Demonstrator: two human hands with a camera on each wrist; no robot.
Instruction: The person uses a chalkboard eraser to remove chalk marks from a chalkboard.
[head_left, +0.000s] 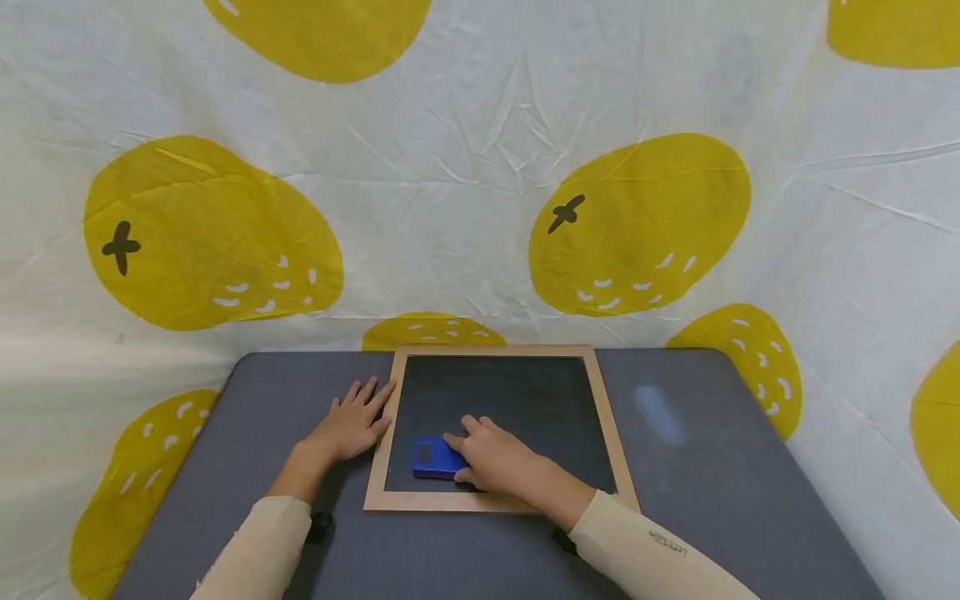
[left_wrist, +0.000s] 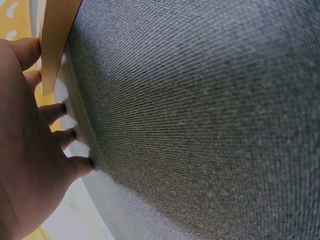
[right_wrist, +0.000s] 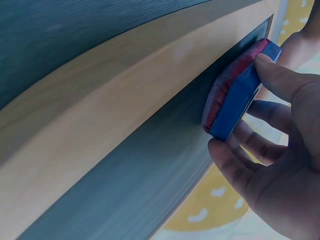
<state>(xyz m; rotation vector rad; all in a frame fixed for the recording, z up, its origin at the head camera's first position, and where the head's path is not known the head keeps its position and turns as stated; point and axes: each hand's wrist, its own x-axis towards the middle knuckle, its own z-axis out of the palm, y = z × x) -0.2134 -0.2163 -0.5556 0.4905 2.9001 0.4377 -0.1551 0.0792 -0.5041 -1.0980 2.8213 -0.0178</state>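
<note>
A chalkboard [head_left: 495, 408] in a light wooden frame [head_left: 379, 467] lies on the grey table. My right hand [head_left: 495, 457] grips a blue chalkboard eraser [head_left: 431, 458] over the lower left of the board. In the right wrist view the eraser [right_wrist: 235, 95] shows a reddish felt side towards the board, with thumb and fingers at its edges. Against the frame's left side rests my left hand [head_left: 351, 425], its fingers spread. The left wrist view shows that hand [left_wrist: 30, 135] with the thumb and a finger at the wooden edge [left_wrist: 54, 40] and other fingertips on the table.
The grey table [head_left: 720, 475] extends around the board, with a pale chalky smear [head_left: 658, 414] to its right. Behind it hangs a white sheet [head_left: 435, 233] printed with yellow fruit shapes.
</note>
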